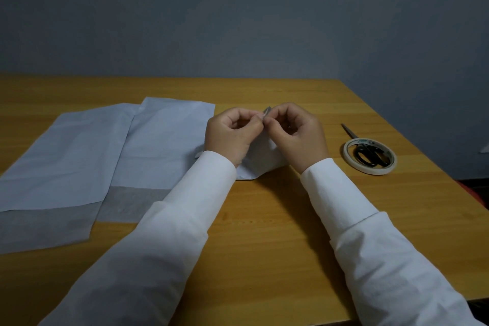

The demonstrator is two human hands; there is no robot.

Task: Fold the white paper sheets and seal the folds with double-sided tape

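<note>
— While we pinch this small strip of tape (266, 112) between both sets of fingers, where do the sheets sit?

— Our left hand (232, 132) and right hand (296, 135) meet above the middle of the bench (264, 220), thumbs and forefingers curled in and pressed on the strip from either side. We hold it raised, probably so we can peel its backing without it sticking to anything. Just under our wrists lies a folded white piece (262, 161), close by for sealing, we judge.

— And the rest of the paper?

— Two larger white sheets (105, 146) lie flat to the left, overlapping, each with a greyer band at its near edge. The leftmost runs off the frame.

— Tools?

— To the right, well apart from our hands, the tape roll (370, 157) lies flat with the black-handled scissors (366, 149) resting across and through its ring, blades pointing to the far side. We likely parked them there within the right hand's reach.

— Room to move?

— Bare wood near us between the sleeves, and more at the far side. The bench's right edge runs close beyond the roll, so we would watch that side.
</note>
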